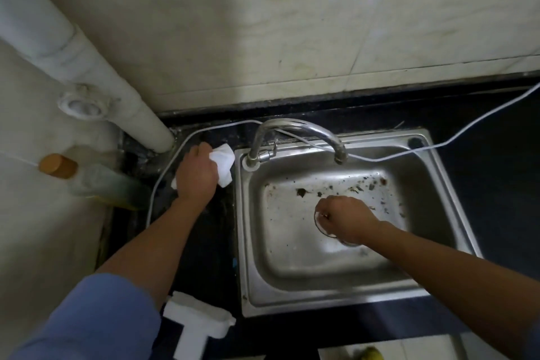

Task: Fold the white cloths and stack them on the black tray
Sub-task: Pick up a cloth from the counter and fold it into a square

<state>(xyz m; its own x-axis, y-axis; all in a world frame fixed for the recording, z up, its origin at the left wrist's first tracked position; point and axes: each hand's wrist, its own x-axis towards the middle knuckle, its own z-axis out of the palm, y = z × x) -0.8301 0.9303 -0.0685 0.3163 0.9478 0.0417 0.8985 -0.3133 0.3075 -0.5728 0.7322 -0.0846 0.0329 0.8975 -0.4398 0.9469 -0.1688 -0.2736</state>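
My left hand (197,177) grips a crumpled white cloth (223,162) on the black counter (482,137), just left of the steel sink (292,260) and near the faucet base. My right hand (347,221) is down inside the sink basin. Its fingers are curled round a round rimmed object (319,226) at the basin floor; I cannot tell what that object is. No black tray is in view.
A curved faucet (295,128) arches over the sink, and a white cable (467,131) runs across the counter and the sink's back edge. A bottle with an orange cap (58,166) lies at the left by a white pipe (87,67). A white block (198,320) sits at the counter's front edge.
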